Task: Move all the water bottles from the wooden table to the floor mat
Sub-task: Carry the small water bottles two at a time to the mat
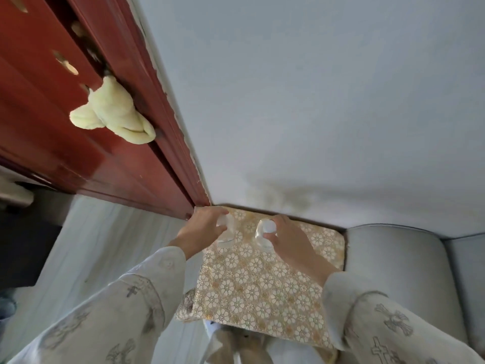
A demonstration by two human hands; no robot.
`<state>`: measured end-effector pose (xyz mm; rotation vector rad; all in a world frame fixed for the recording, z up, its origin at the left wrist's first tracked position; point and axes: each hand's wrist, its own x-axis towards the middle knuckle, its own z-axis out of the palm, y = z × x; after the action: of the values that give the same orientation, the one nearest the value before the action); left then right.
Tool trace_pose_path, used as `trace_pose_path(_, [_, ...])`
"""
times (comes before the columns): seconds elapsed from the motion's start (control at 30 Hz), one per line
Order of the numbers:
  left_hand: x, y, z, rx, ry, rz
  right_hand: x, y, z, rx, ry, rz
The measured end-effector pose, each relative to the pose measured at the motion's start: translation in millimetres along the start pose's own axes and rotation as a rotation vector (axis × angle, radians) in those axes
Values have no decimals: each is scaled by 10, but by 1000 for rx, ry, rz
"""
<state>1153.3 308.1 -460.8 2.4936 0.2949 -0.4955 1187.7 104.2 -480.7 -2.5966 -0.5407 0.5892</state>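
Left hand (pixel 203 225): we close our fingers round the cap end of one bottle (pixel 226 232), centre frame.
Right hand (pixel 286 236): likewise clamped on the second bottle (pixel 263 235).
Table (pixel 262 290): both stand upright on its patterned cloth.
Advice: we should lift straight, gripping firmly.

Both sleeves (pixel 126 306) pale grey-white, loose, wide cuffs; faded grey cross motifs printed along left and right forearms; hands bare.
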Motion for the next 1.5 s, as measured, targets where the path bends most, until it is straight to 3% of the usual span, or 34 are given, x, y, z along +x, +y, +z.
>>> trace_pose_path(0.4, [876, -180, -11, 6, 37, 72, 967, -70, 192, 344, 49, 126])
trace_pose_path(0.63, [1031, -199, 5, -37, 25, 105, 1141, -148, 283, 355, 70, 98])
trace_pose_path(0.8, [1040, -197, 34, -221, 71, 29, 1132, -157, 295, 416, 82, 133])
trace_pose_path(1.0, [971, -257, 40, -318, 1, -46, 1051, -185, 249, 480, 7, 212])
trace_pose_path(1.1, [423, -86, -135, -372, 98, -102, 597, -364, -13, 435, -67, 74])
trace_pose_path(1.23, [315, -149, -141, -356, 81, -149, 477, -404, -15, 504, -29, 111])
trace_pose_path(1.3, [56, -130, -156, -361, 105, -201, 273, -475, -71, 504, -91, 109])
trace_pose_path(1.5, [-1059, 68, -420, -593, 342, -351, -267, -1132, -457, 410, -252, -120])
